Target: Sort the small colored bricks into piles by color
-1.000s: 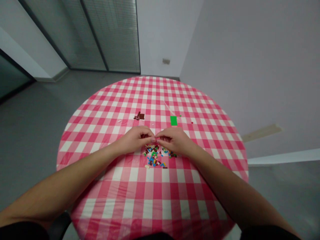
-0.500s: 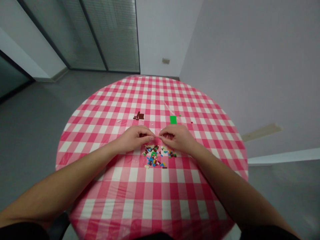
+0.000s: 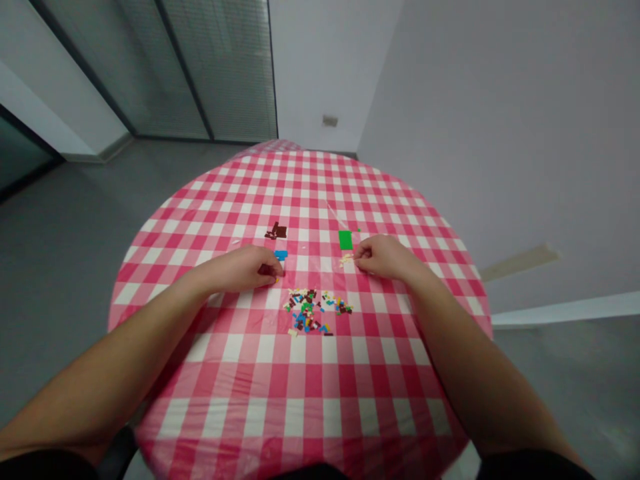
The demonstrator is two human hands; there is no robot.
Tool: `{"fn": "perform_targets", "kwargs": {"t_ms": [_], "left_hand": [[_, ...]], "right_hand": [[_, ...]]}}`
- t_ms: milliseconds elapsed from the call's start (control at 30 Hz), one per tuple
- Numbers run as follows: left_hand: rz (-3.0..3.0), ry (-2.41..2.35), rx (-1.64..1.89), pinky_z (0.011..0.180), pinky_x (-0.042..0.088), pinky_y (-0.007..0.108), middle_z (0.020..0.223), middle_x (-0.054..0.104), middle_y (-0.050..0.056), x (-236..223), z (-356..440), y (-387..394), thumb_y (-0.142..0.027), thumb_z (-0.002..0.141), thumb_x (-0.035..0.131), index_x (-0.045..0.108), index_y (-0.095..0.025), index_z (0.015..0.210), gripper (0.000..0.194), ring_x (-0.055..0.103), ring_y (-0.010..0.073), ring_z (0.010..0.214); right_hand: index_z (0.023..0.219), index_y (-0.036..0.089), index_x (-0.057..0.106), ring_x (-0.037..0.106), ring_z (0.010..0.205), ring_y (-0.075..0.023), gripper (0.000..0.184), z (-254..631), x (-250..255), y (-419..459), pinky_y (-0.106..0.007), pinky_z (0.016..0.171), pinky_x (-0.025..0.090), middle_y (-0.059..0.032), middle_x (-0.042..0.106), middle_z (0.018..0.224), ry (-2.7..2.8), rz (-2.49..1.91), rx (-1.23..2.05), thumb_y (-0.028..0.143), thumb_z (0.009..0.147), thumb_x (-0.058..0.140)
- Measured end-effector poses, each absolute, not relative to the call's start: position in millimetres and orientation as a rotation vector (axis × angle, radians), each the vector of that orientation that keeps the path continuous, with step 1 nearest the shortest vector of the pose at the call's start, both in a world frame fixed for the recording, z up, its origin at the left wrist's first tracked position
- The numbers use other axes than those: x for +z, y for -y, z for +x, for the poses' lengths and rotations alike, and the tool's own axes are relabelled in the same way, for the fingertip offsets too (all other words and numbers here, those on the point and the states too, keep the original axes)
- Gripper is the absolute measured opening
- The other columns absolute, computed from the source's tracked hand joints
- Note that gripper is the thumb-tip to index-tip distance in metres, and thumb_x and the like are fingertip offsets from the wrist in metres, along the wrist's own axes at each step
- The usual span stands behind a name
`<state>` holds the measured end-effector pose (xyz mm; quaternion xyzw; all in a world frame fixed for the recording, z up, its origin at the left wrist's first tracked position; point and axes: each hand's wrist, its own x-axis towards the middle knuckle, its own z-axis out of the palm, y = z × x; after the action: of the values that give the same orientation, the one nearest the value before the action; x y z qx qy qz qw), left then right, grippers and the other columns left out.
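Left hand [image 3: 239, 269] shifted left, right hand [image 3: 384, 258] right

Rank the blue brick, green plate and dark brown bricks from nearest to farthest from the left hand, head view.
1. Blue brick, just ahead of the left hand.
2. Dark brown bricks, farther ahead.
3. Green plate, off to the right.

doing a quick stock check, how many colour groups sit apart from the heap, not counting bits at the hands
dark brown bricks: 1 group
blue piece: 1 group
green plate: 1 group
total: 3 groups
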<state>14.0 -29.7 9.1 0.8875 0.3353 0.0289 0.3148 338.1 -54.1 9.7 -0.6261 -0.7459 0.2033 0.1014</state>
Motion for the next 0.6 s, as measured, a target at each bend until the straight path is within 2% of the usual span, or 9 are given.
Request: {"fn": "perform_targets", "kwargs": {"t_ms": [367, 500, 600], "left_hand": [[2.362, -0.870, 0.131, 0.071, 0.046, 0.027, 0.088, 0.077, 0.003, 6.1, 18.1, 30.8, -0.021, 0.086, 0.058, 0.075, -0.021, 0.087, 0.017, 0.067, 0.0165, 0.077], [2.269, -1.036, 0.334, 0.072, 0.047, 0.029, 0.095, 0.077, 0.005, 3.4, 16.6, 27.7, -0.026, 0.087, 0.059, 0.075, -0.021, 0.095, 0.019, 0.068, 0.0181, 0.081], [2.218, -1.124, 0.481, 0.070, 0.047, 0.029, 0.090, 0.076, 0.005, 3.5, 15.8, 25.6, -0.027, 0.086, 0.059, 0.073, -0.020, 0.093, 0.017, 0.065, 0.0172, 0.076]], "right_hand": [[0.066, 0.020, 0.072, 0.061, 0.056, -0.0153, 0.008, 341.0, -0.1, 49.7, -0.028, 0.052, 0.041, -0.0032, 0.071, 0.064, 2.100, -1.793, 0.753, 0.017, 0.073, 0.069], [0.067, 0.019, 0.072, 0.059, 0.055, -0.0149, 0.013, 340.6, 1.2, 48.8, -0.028, 0.051, 0.038, -0.0030, 0.069, 0.062, 1.942, -1.784, 0.588, 0.027, 0.077, 0.068], [0.072, 0.018, 0.072, 0.057, 0.055, -0.0153, 0.017, 340.7, 4.0, 47.6, -0.028, 0.053, 0.038, -0.0015, 0.065, 0.059, 1.718, -1.734, 0.381, 0.033, 0.078, 0.067]]}}
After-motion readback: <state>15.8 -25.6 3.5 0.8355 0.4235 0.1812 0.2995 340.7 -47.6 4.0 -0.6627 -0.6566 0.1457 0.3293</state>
